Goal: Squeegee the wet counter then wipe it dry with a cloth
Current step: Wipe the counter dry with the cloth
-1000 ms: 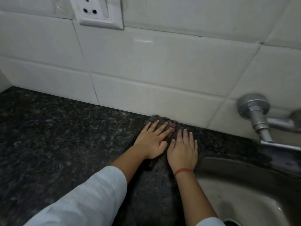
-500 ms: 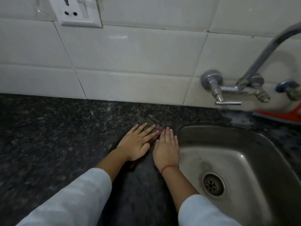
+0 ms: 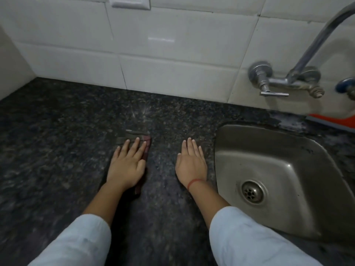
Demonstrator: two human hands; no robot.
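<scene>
A dark grey and maroon cloth (image 3: 134, 138) lies flat on the black speckled counter (image 3: 57, 131), mid-way between wall and front edge. My left hand (image 3: 126, 166) presses flat on the cloth with fingers spread; most of the cloth is hidden under it. My right hand (image 3: 191, 164) lies flat on the bare counter beside the sink, fingers together, holding nothing, a hand's width right of the cloth. An orange and white tool (image 3: 334, 120), possibly the squeegee, lies behind the sink at the right edge, partly cut off.
A steel sink (image 3: 288, 169) with a drain is set into the counter at right. A wall tap (image 3: 278, 81) with a long spout sticks out above it. White tiled wall (image 3: 163, 54) bounds the back and left; a socket (image 3: 130, 1) sits high up.
Both hands slid back from the wall towards me with the cloth. My right hand has left the cloth and moved right, next to the sink. The view shifted right and down.
</scene>
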